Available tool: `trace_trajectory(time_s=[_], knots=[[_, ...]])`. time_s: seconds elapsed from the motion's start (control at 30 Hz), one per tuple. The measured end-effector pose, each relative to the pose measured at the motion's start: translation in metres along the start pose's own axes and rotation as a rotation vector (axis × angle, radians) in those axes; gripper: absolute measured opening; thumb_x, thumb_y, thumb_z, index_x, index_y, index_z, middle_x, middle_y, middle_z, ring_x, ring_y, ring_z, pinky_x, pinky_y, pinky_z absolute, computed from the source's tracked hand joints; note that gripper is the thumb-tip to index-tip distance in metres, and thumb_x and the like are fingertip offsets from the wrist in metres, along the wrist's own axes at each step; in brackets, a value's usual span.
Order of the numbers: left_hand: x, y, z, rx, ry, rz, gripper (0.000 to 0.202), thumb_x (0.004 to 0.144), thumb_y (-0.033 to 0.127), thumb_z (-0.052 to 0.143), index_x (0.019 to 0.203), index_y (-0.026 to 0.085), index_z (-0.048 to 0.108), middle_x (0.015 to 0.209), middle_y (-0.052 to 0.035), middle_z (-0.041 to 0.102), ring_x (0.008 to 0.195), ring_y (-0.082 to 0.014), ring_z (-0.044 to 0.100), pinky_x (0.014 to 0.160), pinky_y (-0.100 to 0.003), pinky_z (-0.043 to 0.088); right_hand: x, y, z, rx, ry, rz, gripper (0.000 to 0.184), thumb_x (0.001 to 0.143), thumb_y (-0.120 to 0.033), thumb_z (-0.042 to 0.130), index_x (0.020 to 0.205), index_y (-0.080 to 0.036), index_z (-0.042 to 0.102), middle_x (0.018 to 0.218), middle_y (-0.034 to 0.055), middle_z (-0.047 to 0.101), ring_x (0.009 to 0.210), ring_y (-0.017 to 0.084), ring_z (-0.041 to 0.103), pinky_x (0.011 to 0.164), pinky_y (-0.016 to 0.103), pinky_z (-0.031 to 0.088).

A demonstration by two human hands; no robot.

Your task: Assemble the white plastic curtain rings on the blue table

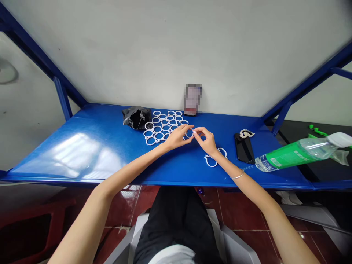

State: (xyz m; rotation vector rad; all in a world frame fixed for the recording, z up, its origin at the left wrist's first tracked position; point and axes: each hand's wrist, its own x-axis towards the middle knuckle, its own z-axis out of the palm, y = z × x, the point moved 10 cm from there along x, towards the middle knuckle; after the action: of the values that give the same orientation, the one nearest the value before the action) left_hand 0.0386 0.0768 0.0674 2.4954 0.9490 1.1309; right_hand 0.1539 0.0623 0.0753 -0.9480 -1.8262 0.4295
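Observation:
My left hand [179, 137] has its thumb and fingers around a white plastic ring [186, 134] above the blue table. My right hand [205, 140] pinches the right edge of the same ring, at a small part too small to make out. To the left, many similar white rings lie side by side in a linked-looking sheet [165, 128], partly hidden behind my left hand. Under my right wrist are two loose white open rings [211, 165] with small clasp-like ends.
A crumpled black plastic bag [136, 118] sits left of the rings. One phone [193, 99] leans on the wall, its screen blurred. At right lie a black phone [244, 148], a white strap-like piece [246, 134] and a green-labelled water bottle [297, 153] on the blue table [115, 154].

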Motion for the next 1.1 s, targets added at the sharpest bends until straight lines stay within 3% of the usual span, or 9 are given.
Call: trace_trajectory(time_s=[0.27, 0.4, 0.63, 0.9, 1.1], knots=[[-0.002, -0.016, -0.003, 0.067, 0.089, -0.02, 0.037, 0.091, 0.025, 0.056, 0.127, 0.017, 0.051, 0.118, -0.0118, 0.063, 0.091, -0.0159, 0.066, 0.082, -0.029, 0.056, 0.014, 0.019, 0.012, 0.019, -0.021, 0.005, 0.02, 0.094, -0.041, 0.058, 0.097, -0.023, 0.065, 0.091, 0.0041, 0.074, 0.075, 0.017, 0.07, 0.068, 0.031, 0.059], [-0.008, -0.016, -0.003, 0.059, 0.116, -0.007, 0.039, 0.093, 0.027, 0.055, 0.13, 0.016, 0.049, 0.121, -0.0126, 0.061, 0.087, -0.0138, 0.066, 0.081, -0.028, 0.056, 0.014, 0.022, 0.011, 0.016, -0.023, 0.03, 0.018, 0.094, -0.04, 0.059, 0.097, -0.023, 0.066, 0.09, 0.0035, 0.074, 0.074, 0.018, 0.069, 0.068, 0.032, 0.059], [-0.016, -0.026, 0.01, 0.037, 0.028, -0.083, 0.04, 0.093, 0.031, 0.055, 0.131, 0.018, 0.049, 0.121, -0.0119, 0.062, 0.096, -0.0172, 0.066, 0.079, -0.029, 0.057, 0.006, 0.035, 0.016, 0.063, -0.064, 0.125, 0.02, 0.093, -0.042, 0.06, 0.095, -0.023, 0.066, 0.091, 0.0036, 0.074, 0.074, 0.017, 0.07, 0.067, 0.031, 0.058], [-0.017, -0.031, 0.009, 0.078, 0.017, -0.132, 0.039, 0.092, 0.035, 0.056, 0.128, 0.018, 0.052, 0.119, -0.0105, 0.065, 0.094, -0.0175, 0.068, 0.079, -0.028, 0.057, 0.003, 0.055, 0.025, 0.187, -0.127, 0.307, 0.027, 0.089, -0.049, 0.062, 0.095, -0.023, 0.065, 0.091, 0.0041, 0.073, 0.078, 0.018, 0.071, 0.07, 0.031, 0.057], [-0.016, -0.031, 0.008, 0.081, 0.019, -0.12, 0.041, 0.094, 0.039, 0.055, 0.128, 0.017, 0.053, 0.118, -0.0108, 0.067, 0.093, -0.0176, 0.069, 0.077, -0.027, 0.057, 0.003, 0.058, 0.024, 0.204, -0.11, 0.33, 0.024, 0.088, -0.046, 0.064, 0.096, -0.023, 0.067, 0.094, 0.0046, 0.074, 0.082, 0.019, 0.071, 0.071, 0.031, 0.058]])
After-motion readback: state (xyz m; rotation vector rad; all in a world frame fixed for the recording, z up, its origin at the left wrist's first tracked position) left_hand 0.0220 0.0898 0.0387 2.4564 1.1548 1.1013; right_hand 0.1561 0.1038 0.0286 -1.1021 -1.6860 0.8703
